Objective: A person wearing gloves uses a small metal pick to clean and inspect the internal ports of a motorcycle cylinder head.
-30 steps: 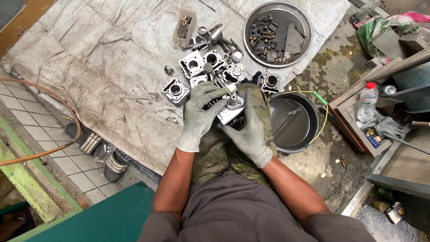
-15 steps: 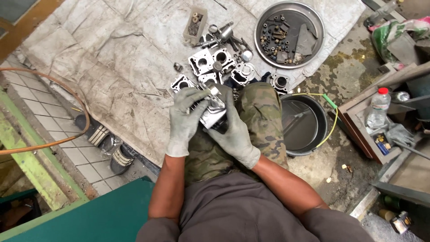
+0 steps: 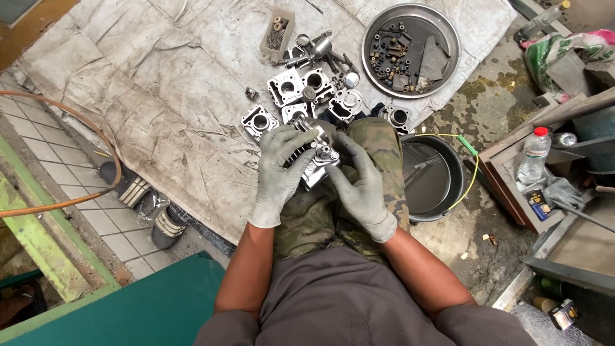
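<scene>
Both gloved hands are closed around one finned metal engine cylinder (image 3: 312, 156), which rests on the person's lap over camouflage trousers (image 3: 378, 166): the left hand (image 3: 279, 173) wraps its fingers over the left side of the fins, while the right hand (image 3: 360, 186) cups the right side, fingertips pressed against a small round fitting on top. Compared with half a second ago, the cylinder has been drawn slightly nearer to the body and turned, and the hands have settled into a firmer two-sided hold, so the part now sits steadied rather than being shifted about. Beyond the knees lies a large, creased, dirty grey cloth (image 3: 160, 96) spread over the tiled floor, covering most of the far and left of the scene. At the far right sits a round metal tray (image 3: 448, 38) holding bolts and small dark parts; nearer, just right of the right knee, stands a dark basin (image 3: 448, 186) with a yellow cord curving over its rim. A cluster of similar square cylinder blocks (image 3: 286, 88) lies on the cloth just beyond the hands (several, touching or nearly so), with a small rectangular box of fasteners (image 3: 277, 27) farther off. An orange hose (image 3: 77, 128) loops across the left, and a clear plastic bottle (image 3: 532, 157) with a red cap stands at the right in a wooden crate.
</scene>
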